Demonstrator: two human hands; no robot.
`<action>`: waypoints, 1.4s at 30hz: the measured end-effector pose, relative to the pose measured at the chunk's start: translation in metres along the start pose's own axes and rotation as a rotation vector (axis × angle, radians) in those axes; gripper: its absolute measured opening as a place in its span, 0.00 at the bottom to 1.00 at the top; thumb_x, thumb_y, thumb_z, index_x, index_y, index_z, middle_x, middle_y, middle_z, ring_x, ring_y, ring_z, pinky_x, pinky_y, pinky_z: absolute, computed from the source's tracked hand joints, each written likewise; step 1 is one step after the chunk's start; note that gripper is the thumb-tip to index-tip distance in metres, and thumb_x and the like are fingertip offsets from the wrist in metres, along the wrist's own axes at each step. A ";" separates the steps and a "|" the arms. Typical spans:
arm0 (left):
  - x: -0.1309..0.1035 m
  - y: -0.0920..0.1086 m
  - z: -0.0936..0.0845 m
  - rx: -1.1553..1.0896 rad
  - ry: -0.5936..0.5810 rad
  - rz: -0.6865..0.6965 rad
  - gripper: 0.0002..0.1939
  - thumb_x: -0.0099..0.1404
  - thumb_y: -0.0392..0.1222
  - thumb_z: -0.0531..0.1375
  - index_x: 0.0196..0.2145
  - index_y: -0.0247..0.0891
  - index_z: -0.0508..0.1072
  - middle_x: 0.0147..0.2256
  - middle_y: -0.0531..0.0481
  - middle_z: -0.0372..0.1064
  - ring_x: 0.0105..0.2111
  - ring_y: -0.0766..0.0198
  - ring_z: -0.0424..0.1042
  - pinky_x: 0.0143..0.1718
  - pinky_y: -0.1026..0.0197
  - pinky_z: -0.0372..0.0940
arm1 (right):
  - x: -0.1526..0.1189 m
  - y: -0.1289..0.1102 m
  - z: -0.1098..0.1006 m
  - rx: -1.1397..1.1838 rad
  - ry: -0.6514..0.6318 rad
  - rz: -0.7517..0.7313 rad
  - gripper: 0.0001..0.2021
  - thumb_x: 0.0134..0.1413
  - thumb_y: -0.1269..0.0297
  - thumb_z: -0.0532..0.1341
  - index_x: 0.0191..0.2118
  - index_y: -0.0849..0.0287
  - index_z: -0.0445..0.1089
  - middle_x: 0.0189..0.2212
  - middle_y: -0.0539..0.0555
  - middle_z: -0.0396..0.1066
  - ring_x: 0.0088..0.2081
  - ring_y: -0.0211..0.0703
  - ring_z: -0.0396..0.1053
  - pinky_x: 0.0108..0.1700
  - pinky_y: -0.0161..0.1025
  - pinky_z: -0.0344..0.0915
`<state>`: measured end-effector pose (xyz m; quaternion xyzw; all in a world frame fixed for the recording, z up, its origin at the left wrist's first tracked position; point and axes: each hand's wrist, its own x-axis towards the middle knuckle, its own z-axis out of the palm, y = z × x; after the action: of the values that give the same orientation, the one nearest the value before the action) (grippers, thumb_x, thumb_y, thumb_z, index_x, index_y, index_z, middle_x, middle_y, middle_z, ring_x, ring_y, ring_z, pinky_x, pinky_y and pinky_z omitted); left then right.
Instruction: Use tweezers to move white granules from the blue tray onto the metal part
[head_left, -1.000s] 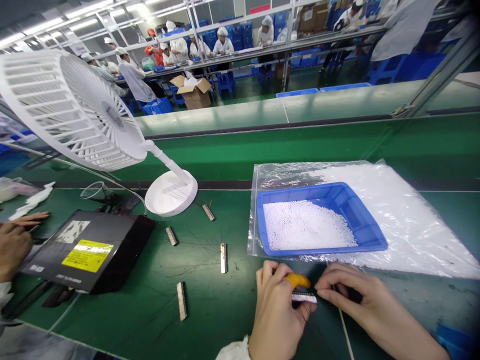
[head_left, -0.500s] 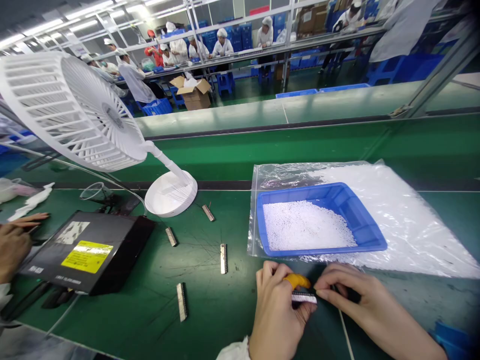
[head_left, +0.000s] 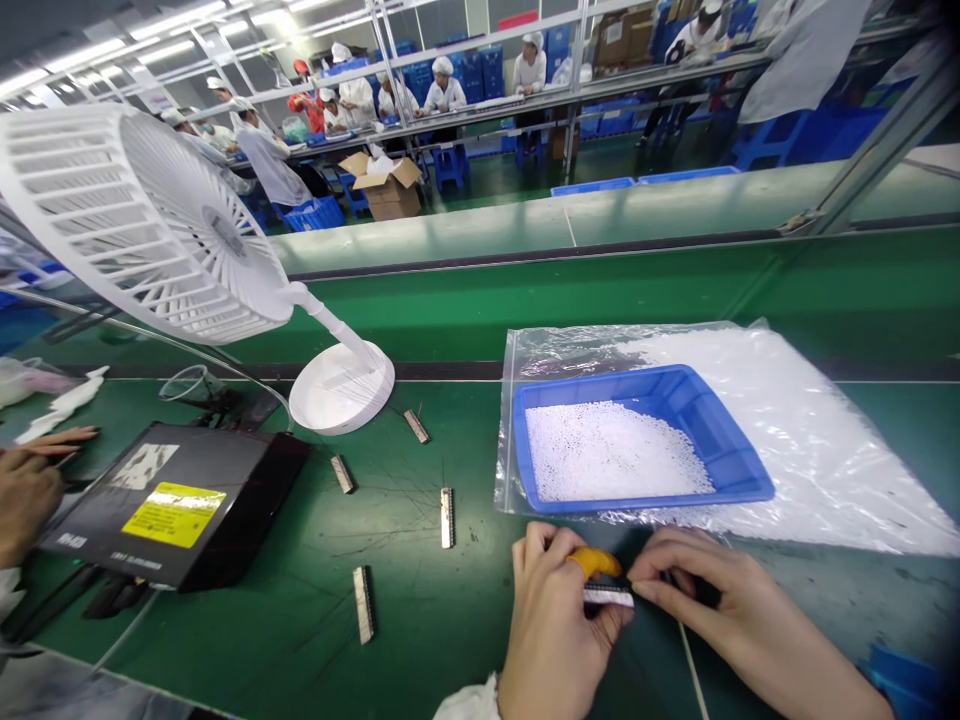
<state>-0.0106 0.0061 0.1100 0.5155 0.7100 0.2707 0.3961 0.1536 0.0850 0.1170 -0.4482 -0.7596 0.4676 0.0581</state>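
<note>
My left hand (head_left: pixel 551 620) grips a small dark strip with a white face (head_left: pixel 608 595), with a row of pin-like teeth along its upper edge. A yellow finger cot (head_left: pixel 595 562) covers one of its fingers. Close by on the right, my right hand (head_left: pixel 697 580) is closed in a pinch at the strip's end; whatever lies between its fingertips is too small to make out. Just beyond both hands is a blue tray (head_left: pixel 739 470) holding tiny white beads (head_left: pixel 611 450). Similar strips, one of them a pale strip (head_left: pixel 447 518), lie to the left with thin dark wires fanning out.
Beneath the tray lies a large clear bag of white beads (head_left: pixel 817 450). A white fan (head_left: pixel 341 388) stands at the back left, beside a black box with a yellow label (head_left: pixel 174 513). At the far left a co-worker's hand (head_left: pixel 26 500) shows. People sit at benches beyond.
</note>
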 end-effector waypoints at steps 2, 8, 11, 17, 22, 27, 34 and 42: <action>0.000 0.001 0.000 0.001 -0.004 -0.003 0.08 0.59 0.42 0.62 0.37 0.40 0.75 0.41 0.50 0.63 0.45 0.63 0.55 0.47 0.60 0.52 | 0.000 0.001 0.000 -0.006 0.022 -0.034 0.24 0.53 0.39 0.55 0.33 0.57 0.73 0.37 0.53 0.69 0.36 0.31 0.67 0.34 0.26 0.65; 0.000 -0.001 0.000 -0.008 0.009 0.003 0.08 0.58 0.41 0.63 0.37 0.41 0.75 0.41 0.50 0.63 0.46 0.64 0.55 0.49 0.60 0.53 | 0.002 0.003 0.001 -0.009 0.043 -0.070 0.23 0.54 0.42 0.55 0.33 0.58 0.73 0.37 0.54 0.70 0.35 0.31 0.67 0.33 0.26 0.65; 0.000 -0.003 0.001 -0.006 0.020 0.012 0.08 0.59 0.43 0.62 0.37 0.40 0.75 0.41 0.50 0.62 0.46 0.64 0.55 0.48 0.60 0.53 | 0.001 0.003 0.001 -0.009 0.031 -0.046 0.23 0.53 0.40 0.55 0.34 0.57 0.73 0.37 0.53 0.70 0.35 0.31 0.67 0.33 0.26 0.65; 0.000 -0.003 0.001 -0.005 0.021 0.016 0.09 0.60 0.46 0.61 0.37 0.41 0.75 0.42 0.50 0.62 0.45 0.64 0.55 0.48 0.60 0.54 | 0.000 0.002 0.001 -0.016 0.036 -0.055 0.24 0.53 0.40 0.54 0.33 0.57 0.73 0.37 0.53 0.70 0.35 0.30 0.67 0.34 0.26 0.65; 0.000 -0.002 0.001 0.008 0.011 0.014 0.09 0.60 0.46 0.62 0.37 0.40 0.75 0.40 0.49 0.63 0.45 0.64 0.55 0.47 0.60 0.53 | 0.001 0.002 0.001 -0.012 0.053 -0.086 0.23 0.54 0.41 0.55 0.33 0.58 0.74 0.37 0.54 0.70 0.35 0.30 0.67 0.33 0.26 0.66; 0.000 -0.002 0.001 0.012 0.017 0.010 0.08 0.60 0.44 0.62 0.37 0.41 0.75 0.41 0.49 0.63 0.45 0.63 0.55 0.47 0.60 0.53 | 0.000 0.003 0.000 -0.003 0.057 -0.073 0.21 0.53 0.43 0.57 0.34 0.57 0.74 0.37 0.54 0.70 0.35 0.31 0.68 0.32 0.25 0.66; 0.000 -0.001 0.000 0.008 0.010 0.014 0.07 0.58 0.39 0.62 0.37 0.42 0.75 0.40 0.50 0.63 0.45 0.64 0.55 0.47 0.60 0.53 | -0.003 0.003 0.000 0.014 0.100 -0.093 0.20 0.54 0.45 0.57 0.35 0.59 0.73 0.39 0.55 0.71 0.39 0.31 0.70 0.39 0.24 0.70; -0.001 -0.004 0.003 0.008 0.032 0.032 0.06 0.59 0.40 0.61 0.35 0.38 0.74 0.41 0.49 0.62 0.45 0.64 0.56 0.48 0.59 0.54 | 0.002 0.009 0.007 0.075 0.115 -0.081 0.22 0.53 0.43 0.57 0.35 0.58 0.74 0.38 0.54 0.71 0.37 0.30 0.69 0.36 0.23 0.69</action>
<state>-0.0098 0.0041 0.1052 0.5241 0.7088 0.2824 0.3784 0.1545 0.0834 0.1054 -0.4408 -0.7545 0.4664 0.1372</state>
